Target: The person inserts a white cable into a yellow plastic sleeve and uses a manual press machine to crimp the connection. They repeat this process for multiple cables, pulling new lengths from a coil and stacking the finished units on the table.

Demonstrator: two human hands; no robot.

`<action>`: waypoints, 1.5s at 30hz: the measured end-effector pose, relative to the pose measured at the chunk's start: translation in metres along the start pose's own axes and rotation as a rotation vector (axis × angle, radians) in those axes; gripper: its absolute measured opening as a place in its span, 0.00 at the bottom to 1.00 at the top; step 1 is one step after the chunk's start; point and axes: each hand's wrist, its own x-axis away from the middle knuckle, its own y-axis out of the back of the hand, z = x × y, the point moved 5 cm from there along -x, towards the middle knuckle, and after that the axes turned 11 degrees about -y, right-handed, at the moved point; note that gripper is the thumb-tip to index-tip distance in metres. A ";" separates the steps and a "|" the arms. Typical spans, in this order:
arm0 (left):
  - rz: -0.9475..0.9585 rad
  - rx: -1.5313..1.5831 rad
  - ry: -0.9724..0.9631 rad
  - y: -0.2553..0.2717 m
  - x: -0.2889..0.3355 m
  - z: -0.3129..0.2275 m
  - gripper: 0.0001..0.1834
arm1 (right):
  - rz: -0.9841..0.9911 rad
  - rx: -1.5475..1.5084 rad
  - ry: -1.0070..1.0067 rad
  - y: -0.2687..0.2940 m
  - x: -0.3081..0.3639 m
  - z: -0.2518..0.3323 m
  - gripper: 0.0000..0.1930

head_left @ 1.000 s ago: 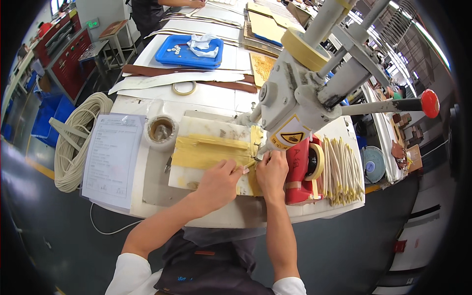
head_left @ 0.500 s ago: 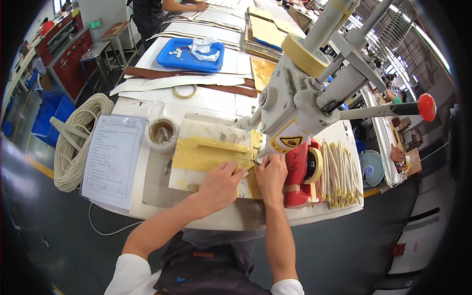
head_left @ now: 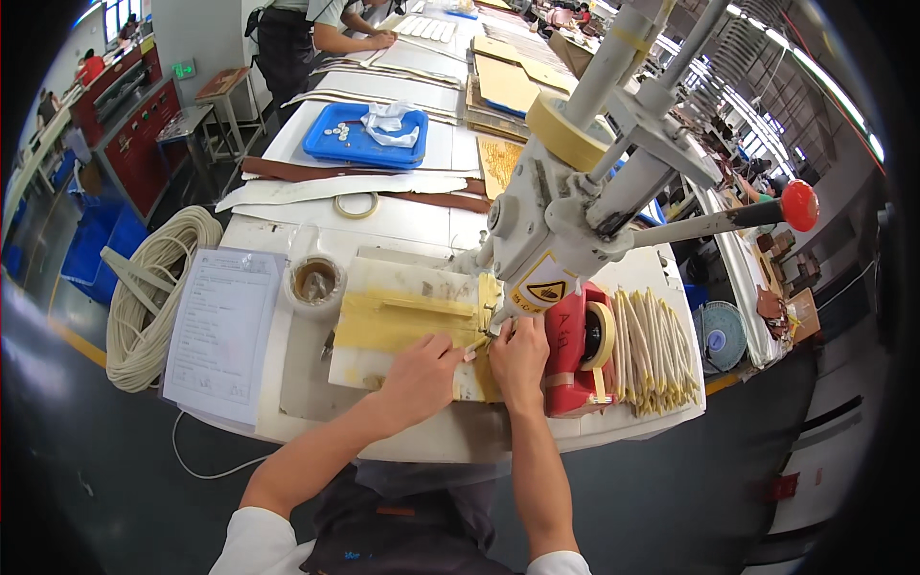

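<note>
Both my hands work close together under the head of a grey hand press (head_left: 551,220). My left hand (head_left: 420,374) is closed in a pinch on a short, thin cord end (head_left: 471,354), pale with a yellowish part. My right hand (head_left: 518,360) is closed right below the press tip, its fingertips meeting the yellow-taped edge; what they pinch is hidden. Beneath lies a white board (head_left: 356,362) covered partly with yellow tape (head_left: 383,331), which has a raised strip along it.
Right of my hands stand a red tape dispenser (head_left: 572,359) and a bundle of yellow-tipped cords (head_left: 656,350). The press lever (head_left: 714,225) sticks out right. A clear tape roll (head_left: 314,284), a paper sheet (head_left: 222,335) and coiled cord (head_left: 144,297) are left; a blue tray (head_left: 326,144) lies beyond.
The whole view has shifted slightly, with the press and table lower in the picture. Both hands stay at the press tip; the left fingers sit slightly lower beside the right ones.
</note>
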 end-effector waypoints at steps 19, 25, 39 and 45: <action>0.000 -0.047 0.006 -0.004 0.002 0.001 0.12 | 0.071 -0.494 -0.082 0.073 0.032 0.016 0.20; 0.051 -0.014 0.010 -0.015 0.003 0.003 0.09 | -0.304 -1.159 0.295 0.243 -0.036 0.062 0.30; 0.013 0.040 0.011 -0.004 0.002 0.002 0.11 | 0.130 -1.308 0.323 0.285 -0.111 0.138 0.13; -0.007 0.025 -0.016 -0.003 -0.001 0.000 0.12 | 0.132 -1.282 0.338 0.286 -0.111 0.136 0.13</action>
